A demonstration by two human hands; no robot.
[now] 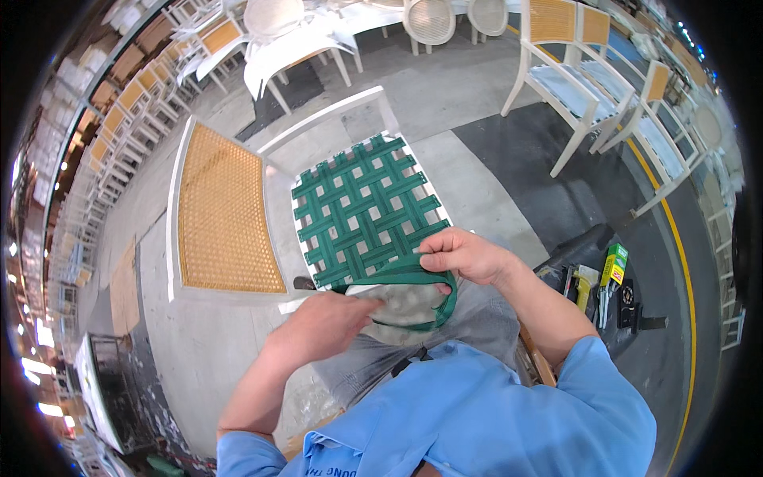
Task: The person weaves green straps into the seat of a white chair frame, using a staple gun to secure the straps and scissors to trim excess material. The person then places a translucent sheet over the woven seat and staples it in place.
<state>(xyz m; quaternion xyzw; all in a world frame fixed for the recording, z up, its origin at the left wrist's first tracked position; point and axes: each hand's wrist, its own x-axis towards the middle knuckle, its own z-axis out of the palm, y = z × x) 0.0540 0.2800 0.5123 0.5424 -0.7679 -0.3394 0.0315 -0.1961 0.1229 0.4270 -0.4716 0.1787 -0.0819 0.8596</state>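
The fingers of the left hand [324, 322] are partly hidden, and whether anything is gripped there cannot be told. A strap [401, 273] is pinched by the right hand [470, 256], its loop spread between both hands at the near edge of the woven seat [362, 208]. It is flat and dark green.

The green webbing [364, 213] looks like woven cloth, matt and ribbed. The cane back panel [226, 215] shows a rough, open mesh with slight shine. The white chair frame [330, 117] seems smooth and painted; the concrete floor [199, 342] is matt.
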